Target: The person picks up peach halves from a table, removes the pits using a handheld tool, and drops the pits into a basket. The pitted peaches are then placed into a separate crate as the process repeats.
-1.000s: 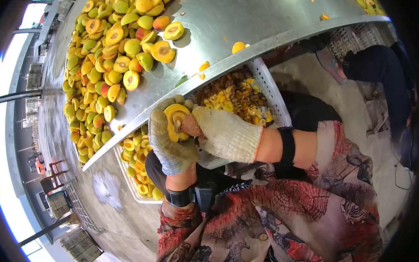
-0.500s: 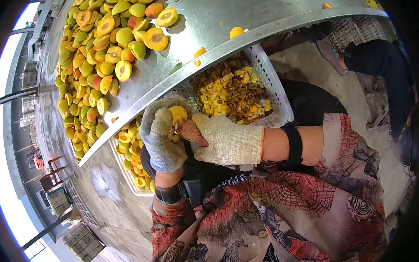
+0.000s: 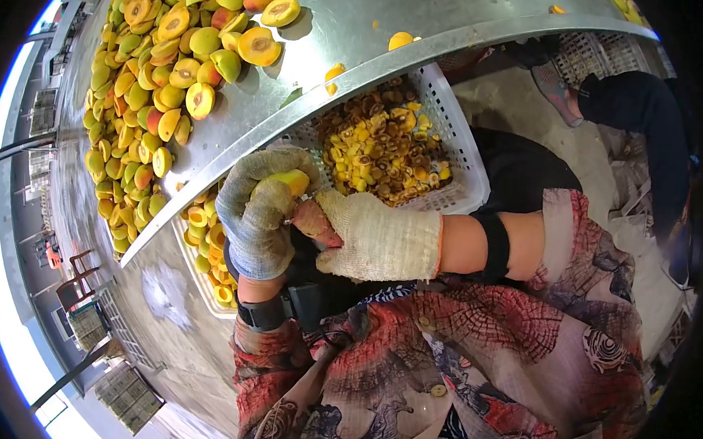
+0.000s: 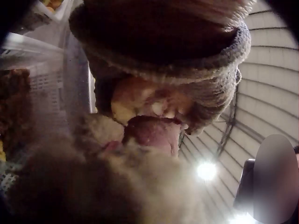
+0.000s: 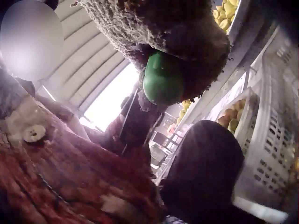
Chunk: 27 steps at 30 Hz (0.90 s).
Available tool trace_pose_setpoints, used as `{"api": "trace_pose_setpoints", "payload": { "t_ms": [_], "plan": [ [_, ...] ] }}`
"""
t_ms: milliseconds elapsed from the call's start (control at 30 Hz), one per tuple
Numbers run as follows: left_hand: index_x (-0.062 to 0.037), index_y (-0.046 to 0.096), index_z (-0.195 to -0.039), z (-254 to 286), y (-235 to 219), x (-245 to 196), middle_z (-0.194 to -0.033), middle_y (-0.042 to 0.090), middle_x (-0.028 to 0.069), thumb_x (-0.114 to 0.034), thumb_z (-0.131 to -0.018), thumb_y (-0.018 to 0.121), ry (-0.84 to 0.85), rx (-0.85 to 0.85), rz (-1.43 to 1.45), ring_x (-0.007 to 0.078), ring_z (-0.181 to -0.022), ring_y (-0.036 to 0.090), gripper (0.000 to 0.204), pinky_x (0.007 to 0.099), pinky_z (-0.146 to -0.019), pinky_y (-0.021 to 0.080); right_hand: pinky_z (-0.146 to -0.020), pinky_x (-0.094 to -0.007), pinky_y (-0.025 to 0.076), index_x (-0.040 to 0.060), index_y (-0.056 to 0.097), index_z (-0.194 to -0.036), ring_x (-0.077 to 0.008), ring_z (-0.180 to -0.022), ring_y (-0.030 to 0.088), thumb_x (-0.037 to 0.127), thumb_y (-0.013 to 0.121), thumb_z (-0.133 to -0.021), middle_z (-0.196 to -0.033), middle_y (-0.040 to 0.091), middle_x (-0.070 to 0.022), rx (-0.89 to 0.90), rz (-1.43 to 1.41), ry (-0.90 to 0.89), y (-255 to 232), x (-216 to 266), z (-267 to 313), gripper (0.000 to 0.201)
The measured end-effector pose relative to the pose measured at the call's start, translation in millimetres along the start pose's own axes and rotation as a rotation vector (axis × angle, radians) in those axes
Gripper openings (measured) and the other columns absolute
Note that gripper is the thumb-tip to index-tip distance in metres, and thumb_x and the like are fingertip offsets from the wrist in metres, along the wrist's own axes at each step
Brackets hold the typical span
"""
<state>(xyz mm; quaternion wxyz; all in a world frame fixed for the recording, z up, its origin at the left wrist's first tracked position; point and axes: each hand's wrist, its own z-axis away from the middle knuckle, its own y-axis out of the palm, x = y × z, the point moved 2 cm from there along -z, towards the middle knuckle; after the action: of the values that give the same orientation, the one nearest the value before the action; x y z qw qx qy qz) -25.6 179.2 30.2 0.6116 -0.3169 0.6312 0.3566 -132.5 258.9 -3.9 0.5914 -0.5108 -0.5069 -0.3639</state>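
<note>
In the head view my left hand [image 3: 255,212], in a grey-white knit glove, curls its fingers round a yellow peach half [image 3: 292,182]. The peach half is tilted, with its yellow-green side showing above the fingers. My right hand [image 3: 382,234], also gloved, meets the left hand at the fruit. A reddish covering [image 3: 315,220] wraps its thumb, which presses close by the peach half. From the right wrist view, the rounded green end of a handle [image 5: 162,79] sticks out of that curled hand; the tool's other end is hidden. Flesh of the peach half [image 4: 124,105] also shows in the left wrist view.
A metal table [image 3: 327,33] carries a large pile of halved peaches [image 3: 151,81]. Below its edge stands a white perforated crate [image 3: 471,158] of brown and yellow scraps. Another crate [image 3: 198,291] at left holds cut peaches. Another person's leg [image 3: 626,113] is at right.
The peach half has turned, its cut face with the pit no longer facing the head camera. Both hands have shifted left in the head view, still together at the fruit.
</note>
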Motion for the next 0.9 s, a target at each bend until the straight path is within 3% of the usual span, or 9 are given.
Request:
{"api": "trace_pose_setpoints", "payload": {
  "t_ms": [33, 133, 367, 433, 500, 700, 800, 867, 900],
  "plan": [
    [0.0047, 0.061, -0.094, -0.2, 0.1, -0.5, -0.092, 0.064, 0.0146, -0.021, -0.075, 0.06, -0.002, -0.002, 0.001, 0.02, -0.079, 0.06, 0.031, 0.0299, -0.073, 0.048, -0.055, -0.044, 0.047, 0.0074, 0.044, -0.085, -0.0357, -0.061, 0.057, 0.013, 0.064, -0.072, -0.069, 0.05, -0.0118, -0.109, 0.166, -0.133, 1.3, 0.4, 2.0, 0.025],
    [0.0037, 0.063, -0.09, -4.5, -0.5, -5.3, -0.091, 0.064, 0.0121, -0.017, -0.075, 0.06, -0.035, 0.074, -0.118, 0.0182, -0.078, 0.059, 0.026, 0.0285, -0.072, 0.048, -0.054, -0.0446, 0.046, 0.0075, 0.044, -0.087, -0.0376, -0.062, 0.057, 0.014, 0.064, -0.072, -0.068, 0.05, -0.0125, -0.186, 0.168, -0.104, 5.2, -3.9, 6.2, 0.026],
    [0.0013, 0.065, -0.084, -17.0, -5.8, -20.3, -0.084, 0.062, 0.0071, -0.016, -0.07, 0.063, -0.276, 0.26, -0.287, 0.0161, -0.075, 0.058, 0.022, 0.0261, -0.069, 0.046, -0.05, -0.0393, 0.046, 0.0036, 0.047, -0.087, -0.033, -0.058, 0.06, 0.012, 0.066, -0.072, -0.065, 0.056, -0.0117, -0.034, 0.105, 0.012, 1.2, 2.5, -0.5, 0.026],
    [0.0014, 0.065, -0.084, -17.3, -9.1, -17.0, -0.083, 0.062, 0.0074, -0.019, -0.07, 0.064, -0.371, 0.281, -0.287, 0.0163, -0.075, 0.058, 0.025, 0.0262, -0.069, 0.046, -0.045, -0.0311, 0.048, 0.0023, 0.051, -0.083, -0.023, -0.051, 0.062, 0.016, 0.07, -0.075, -0.062, 0.059, -0.0102, 0.396, -0.598, 0.414, -12.7, 19.6, 4.5, 0.025],
    [0.0056, 0.062, -0.091, -17.1, -14.0, -10.3, -0.086, 0.064, 0.0162, -0.033, -0.069, 0.062, -0.265, 0.303, -0.236, 0.024, -0.074, 0.062, 0.045, 0.0345, -0.067, 0.051, -0.044, -0.0283, 0.048, 0.0023, 0.052, -0.082, -0.0193, -0.05, 0.061, 0.017, 0.07, -0.075, -0.061, 0.059, -0.0093, 0.438, -0.771, 0.445, -19.3, 25.4, 5.8, 0.025],
    [0.0056, 0.061, -0.092, -3.1, -1.9, -7.3, -0.087, 0.063, 0.0149, -0.036, -0.075, 0.064, -0.185, 0.101, 0.09, 0.0221, -0.073, 0.06, 0.045, 0.0312, -0.069, 0.05, -0.043, -0.0264, 0.05, 0.0012, 0.053, -0.085, -0.0167, -0.048, 0.059, 0.015, 0.07, -0.075, -0.062, 0.057, -0.0066, 0.484, -1.16, 0.524, -19.0, 24.8, 5.1, 0.024],
    [0.0027, 0.056, -0.099, 5.9, -7.0, 8.2, -0.096, 0.06, 0.0187, -0.042, -0.08, 0.06, -0.14, 0.038, 0.243, 0.0268, -0.083, 0.061, 0.049, 0.0383, -0.071, 0.052, -0.042, -0.0276, 0.048, 0.0033, 0.053, -0.088, -0.0161, -0.048, 0.058, 0.015, 0.07, -0.074, -0.061, 0.055, -0.0058, 0.532, -0.895, 0.519, -21.1, 26.6, -1.2, 0.025],
    [0.0021, 0.055, -0.102, 4.4, -3.4, 11.4, -0.097, 0.059, 0.0184, -0.043, -0.083, 0.057, -0.085, 0.052, 0.284, 0.0282, -0.086, 0.06, 0.049, 0.0396, -0.076, 0.051, -0.046, -0.0327, 0.049, 0.0051, 0.054, -0.091, -0.0221, -0.054, 0.061, 0.017, 0.068, -0.073, -0.063, 0.055, -0.0097, 0.413, -0.331, 0.551, -27.8, 30.3, -7.8, 0.026],
    [0.0037, 0.056, -0.099, 4.1, -0.5, 11.9, -0.093, 0.061, 0.0176, -0.04, -0.082, 0.058, -0.078, -0.05, 0.325, 0.0261, -0.083, 0.06, 0.047, 0.0368, -0.076, 0.051, -0.053, -0.0392, 0.049, 0.0079, 0.054, -0.094, -0.0311, -0.065, 0.062, 0.018, 0.064, -0.077, -0.072, 0.058, -0.0137, 0.129, 0.172, 0.069, -7.3, 1.8, -10.5, 0.023]
  ]
}}
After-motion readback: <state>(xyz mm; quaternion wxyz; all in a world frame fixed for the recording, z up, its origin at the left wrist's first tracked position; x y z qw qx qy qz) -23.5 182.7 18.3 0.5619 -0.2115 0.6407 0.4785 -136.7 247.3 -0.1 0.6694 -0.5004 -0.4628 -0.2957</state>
